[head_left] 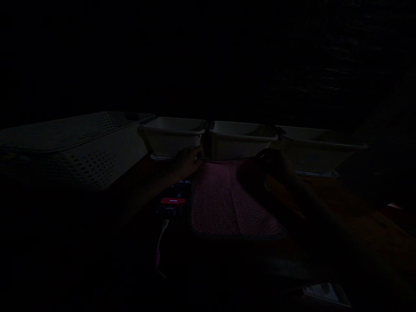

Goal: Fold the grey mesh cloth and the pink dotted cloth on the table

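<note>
The scene is very dark. A pink textured cloth (224, 203) with a dark stitched edge lies flat on the table in front of me. My left hand (189, 159) rests at the cloth's far left corner, fingers curled on the edge. At the far right corner sits my right hand (271, 162), closed over the cloth's edge. Both forearms reach in from below.
Three pale plastic bins (173, 125) (242, 130) (321, 138) stand in a row behind the cloth. A large perforated basket (81, 151) lies at the left. A lit phone (173, 200) with a white cable sits left of the cloth. A pale card (325, 292) lies near the bottom right.
</note>
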The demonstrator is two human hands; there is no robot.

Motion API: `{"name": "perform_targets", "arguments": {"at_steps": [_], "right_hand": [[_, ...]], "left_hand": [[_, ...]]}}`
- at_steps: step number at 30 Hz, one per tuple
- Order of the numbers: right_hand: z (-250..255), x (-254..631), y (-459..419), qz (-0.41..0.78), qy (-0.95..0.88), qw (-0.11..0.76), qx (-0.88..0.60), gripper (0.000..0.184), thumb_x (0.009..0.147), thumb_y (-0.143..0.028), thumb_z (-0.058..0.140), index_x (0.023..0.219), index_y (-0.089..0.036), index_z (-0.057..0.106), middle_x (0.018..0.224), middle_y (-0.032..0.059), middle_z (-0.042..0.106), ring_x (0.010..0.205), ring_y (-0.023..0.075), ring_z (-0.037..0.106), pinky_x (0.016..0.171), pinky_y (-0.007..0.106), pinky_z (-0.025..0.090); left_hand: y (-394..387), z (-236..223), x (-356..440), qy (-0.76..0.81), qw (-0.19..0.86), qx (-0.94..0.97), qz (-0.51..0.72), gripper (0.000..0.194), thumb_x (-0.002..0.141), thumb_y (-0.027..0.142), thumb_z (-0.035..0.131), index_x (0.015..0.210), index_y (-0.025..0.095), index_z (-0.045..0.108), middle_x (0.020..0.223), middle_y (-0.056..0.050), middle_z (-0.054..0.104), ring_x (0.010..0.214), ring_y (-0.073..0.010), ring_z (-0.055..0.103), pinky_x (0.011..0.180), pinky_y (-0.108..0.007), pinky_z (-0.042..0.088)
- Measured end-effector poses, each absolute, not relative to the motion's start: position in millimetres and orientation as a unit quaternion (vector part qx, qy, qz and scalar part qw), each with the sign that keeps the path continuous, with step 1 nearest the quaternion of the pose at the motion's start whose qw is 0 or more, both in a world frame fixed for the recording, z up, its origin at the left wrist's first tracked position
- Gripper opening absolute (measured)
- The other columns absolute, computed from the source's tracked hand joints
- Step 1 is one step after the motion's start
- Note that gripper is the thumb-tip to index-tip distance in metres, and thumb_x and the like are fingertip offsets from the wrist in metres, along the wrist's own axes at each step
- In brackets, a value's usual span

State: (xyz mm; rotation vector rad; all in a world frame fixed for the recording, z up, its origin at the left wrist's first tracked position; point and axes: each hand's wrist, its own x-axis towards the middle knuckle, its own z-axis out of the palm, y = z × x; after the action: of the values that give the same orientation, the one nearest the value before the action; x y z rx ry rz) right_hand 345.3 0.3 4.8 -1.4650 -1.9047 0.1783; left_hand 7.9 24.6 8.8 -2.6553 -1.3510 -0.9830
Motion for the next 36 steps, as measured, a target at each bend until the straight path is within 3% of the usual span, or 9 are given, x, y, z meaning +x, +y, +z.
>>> {"name": "perform_targets", "arguments": {"at_steps": [4,6,11,16,23,26,29,32,36], "right_hand": [[2,345,5,0.085,-0.74,0.413,-0.525,0.02,0.078,-0.029,0.062,0.088,-0.014,0.07,0.092,0.0118,0.073,0.08,0.0217,0.07,0.069,0.031,0.054],[3,345,6,0.073,-0.737,0.436,-0.512,0.024,0.079,-0.036,0.062,0.083,-0.014,0.069,0.089,0.0121,0.072,0.079,0.023,0.069,0.07,0.034,0.053],[4,342,3,0.048,-0.729,0.454,-0.51,0.026,0.076,-0.038,0.063,0.082,-0.014,0.069,0.085,0.0124,0.072,0.077,0.0251,0.069,0.069,0.037,0.053],[4,340,3,0.047,-0.732,0.444,-0.514,0.021,0.075,-0.034,0.061,0.082,-0.015,0.067,0.085,0.012,0.072,0.076,0.024,0.068,0.066,0.035,0.053],[17,344,-7,-0.012,-0.76,0.368,-0.536,0.012,0.08,-0.028,0.059,0.078,-0.018,0.066,0.086,0.0111,0.072,0.075,0.023,0.068,0.069,0.035,0.053],[24,353,-10,0.017,-0.818,0.308,-0.486,0.014,0.079,-0.031,0.064,0.084,-0.018,0.068,0.093,0.0113,0.072,0.081,0.0232,0.068,0.072,0.035,0.054],[28,362,-13,0.031,-0.852,0.248,-0.46,0.016,0.08,-0.032,0.063,0.085,-0.018,0.068,0.093,0.0115,0.072,0.079,0.0223,0.067,0.07,0.034,0.053],[34,365,-17,0.034,-0.858,0.214,-0.465,0.02,0.081,-0.036,0.062,0.081,-0.017,0.068,0.085,0.0107,0.07,0.07,0.0199,0.064,0.063,0.033,0.051],[44,361,-29,0.122,-0.879,0.161,-0.432,0.029,0.08,-0.045,0.066,0.078,-0.016,0.068,0.078,0.009,0.069,0.067,0.0185,0.063,0.061,0.031,0.051]], "left_hand": [[25,6,10,-0.434,-0.143,-0.812,-0.363,0.005,0.088,0.018,0.053,0.092,0.019,0.053,0.087,-0.001,0.067,0.061,-0.0128,0.063,0.055,-0.023,0.045],[25,3,11,-0.428,-0.19,-0.796,-0.383,0.006,0.088,0.017,0.052,0.094,0.019,0.051,0.086,0.0,0.066,0.06,-0.0122,0.064,0.053,-0.021,0.045],[30,1,10,-0.398,-0.092,-0.82,-0.401,0.014,0.083,0.008,0.055,0.092,0.019,0.053,0.089,-0.001,0.066,0.084,-0.016,0.066,0.069,-0.024,0.047],[32,1,8,-0.393,-0.048,-0.833,-0.386,0.017,0.081,0.008,0.056,0.094,0.019,0.055,0.095,-0.003,0.068,0.089,-0.0173,0.065,0.075,-0.027,0.047],[21,15,6,-0.427,0.03,-0.855,-0.293,0.011,0.082,0.018,0.062,0.092,0.019,0.061,0.093,-0.003,0.067,0.087,-0.0205,0.063,0.07,-0.028,0.044],[15,26,3,-0.363,0.092,-0.899,-0.227,0.008,0.084,0.023,0.063,0.091,0.018,0.062,0.096,-0.005,0.065,0.099,-0.0232,0.059,0.079,-0.031,0.043],[10,31,3,-0.28,0.127,-0.939,-0.155,0.01,0.088,0.028,0.063,0.09,0.018,0.061,0.094,-0.005,0.063,0.093,-0.0216,0.058,0.079,-0.031,0.041],[7,31,4,-0.233,0.12,-0.957,-0.124,0.011,0.087,0.027,0.065,0.091,0.018,0.06,0.095,-0.004,0.063,0.088,-0.0197,0.057,0.078,-0.03,0.039],[0,33,4,-0.219,0.02,-0.971,-0.09,0.012,0.085,0.028,0.066,0.089,0.019,0.06,0.087,-0.001,0.063,0.079,-0.0153,0.058,0.069,-0.025,0.037]]}}
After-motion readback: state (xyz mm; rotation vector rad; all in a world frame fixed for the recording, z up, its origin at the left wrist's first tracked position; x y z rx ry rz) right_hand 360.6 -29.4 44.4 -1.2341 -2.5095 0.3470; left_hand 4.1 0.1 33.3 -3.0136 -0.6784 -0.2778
